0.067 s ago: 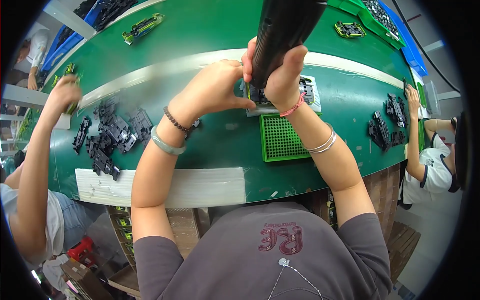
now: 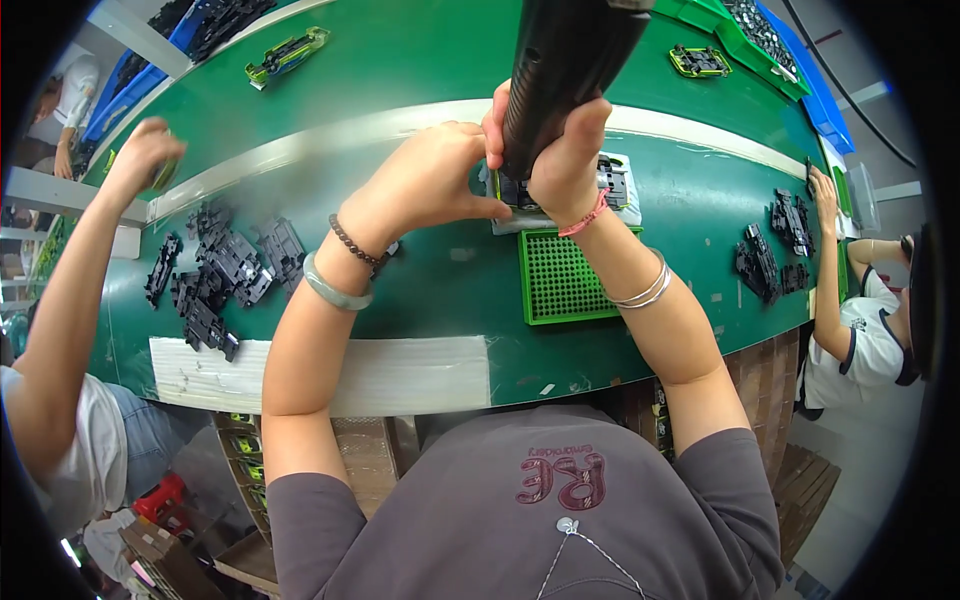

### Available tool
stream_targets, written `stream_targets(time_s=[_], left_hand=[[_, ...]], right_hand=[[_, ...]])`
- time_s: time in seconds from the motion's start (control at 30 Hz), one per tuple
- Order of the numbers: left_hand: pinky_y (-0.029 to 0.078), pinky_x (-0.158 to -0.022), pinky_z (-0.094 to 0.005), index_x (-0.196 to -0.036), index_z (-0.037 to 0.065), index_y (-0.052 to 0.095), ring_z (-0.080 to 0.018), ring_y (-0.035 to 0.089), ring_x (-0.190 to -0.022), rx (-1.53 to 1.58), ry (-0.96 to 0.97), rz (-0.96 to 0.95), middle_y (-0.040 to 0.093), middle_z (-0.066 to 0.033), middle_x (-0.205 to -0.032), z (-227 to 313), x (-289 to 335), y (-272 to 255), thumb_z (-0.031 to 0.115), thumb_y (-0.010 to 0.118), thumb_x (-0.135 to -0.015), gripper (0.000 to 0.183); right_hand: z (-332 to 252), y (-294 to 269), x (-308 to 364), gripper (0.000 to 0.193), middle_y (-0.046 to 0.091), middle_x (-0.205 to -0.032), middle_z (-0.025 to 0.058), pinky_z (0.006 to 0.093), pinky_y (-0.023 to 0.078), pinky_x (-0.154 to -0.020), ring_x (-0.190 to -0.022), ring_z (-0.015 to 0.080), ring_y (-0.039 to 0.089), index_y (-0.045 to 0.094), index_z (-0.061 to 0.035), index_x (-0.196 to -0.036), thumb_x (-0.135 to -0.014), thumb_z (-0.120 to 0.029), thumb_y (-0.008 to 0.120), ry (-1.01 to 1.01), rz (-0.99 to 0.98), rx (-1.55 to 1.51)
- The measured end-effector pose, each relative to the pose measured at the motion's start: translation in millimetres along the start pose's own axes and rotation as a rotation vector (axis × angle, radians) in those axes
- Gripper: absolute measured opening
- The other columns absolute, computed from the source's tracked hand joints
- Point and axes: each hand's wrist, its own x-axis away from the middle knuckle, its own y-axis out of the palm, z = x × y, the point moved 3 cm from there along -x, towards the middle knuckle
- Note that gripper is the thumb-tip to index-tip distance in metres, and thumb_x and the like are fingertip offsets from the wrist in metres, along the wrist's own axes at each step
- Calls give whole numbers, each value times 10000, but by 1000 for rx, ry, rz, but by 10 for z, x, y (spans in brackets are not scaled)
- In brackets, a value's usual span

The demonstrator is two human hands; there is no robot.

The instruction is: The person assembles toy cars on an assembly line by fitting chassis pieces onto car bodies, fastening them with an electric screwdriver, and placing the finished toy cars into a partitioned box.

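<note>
My right hand point(image 2: 570, 165) is wrapped round a thick black cylindrical tool, which looks like an electric screwdriver point(image 2: 568, 75), held over the work. Its tip is hidden behind my hand. Below it, a black car-like chassis with yellow-green edges point(image 2: 613, 184) lies on a whitish pad point(image 2: 632, 213). My left hand point(image 2: 425, 178) grips the left end of this chassis, thumb on the near side and fingers on the far side. Just nearer to me, partly under my right wrist, sits a green perforated tray point(image 2: 568, 280).
Black plastic parts point(image 2: 225, 265) are heaped left of my left forearm, others point(image 2: 760, 260) at the right. Finished-looking chassis point(image 2: 700, 60) lie beyond the white strip point(image 2: 690, 140). A co-worker's hand point(image 2: 145, 160) works at the left; another person's hand point(image 2: 825, 200) is at the right edge.
The left co-worker's hand has moved up and to the right with a yellow-green piece. My own hands and the tool have hardly moved.
</note>
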Motion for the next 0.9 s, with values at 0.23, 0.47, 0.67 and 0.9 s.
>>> stream_targets(time_s=[0.23, 0.47, 0.67, 0.9], left_hand=[[475, -727, -391, -808, 14, 590, -330, 578, -823, 26, 9, 28, 605, -166, -823, -14, 1, 3, 279, 787, -573, 405], [471, -751, -399, -897, 22, 592, -335, 577, -845, -10, 58, 60, 604, -163, -837, -67, 10, 62, 299, 788, -579, 465], [449, -801, -388, -983, 14, 575, -325, 551, -918, 6, -1, -20, 586, -154, -937, -27, 46, 30, 321, 764, -621, 511], [444, -812, -357, -1031, -2, 555, -288, 561, -933, 135, 71, 7, 587, -143, -982, -56, -15, -2, 285, 785, -612, 557]], right_hand=[[13, -14, -32, 796, 509, -506, 39, 222, 397, -417, -440, 100, 498, 537, 13, -620, -795, -733, 323, -46, 38, -56], [78, -129, -46, 806, 543, -622, 88, 242, 414, -441, -489, 119, 512, 511, -10, -662, -763, -776, 282, 76, 54, -261], [-785, -762, 143, 987, 505, -646, 76, 266, 434, -517, -553, 160, 501, 477, -9, -853, -584, -919, 207, -126, 152, -92], [-439, -1584, 925, 868, 452, -680, 61, 298, 419, -573, -600, 171, 464, 439, -24, -875, -587, -842, 470, -9, 374, 10]])
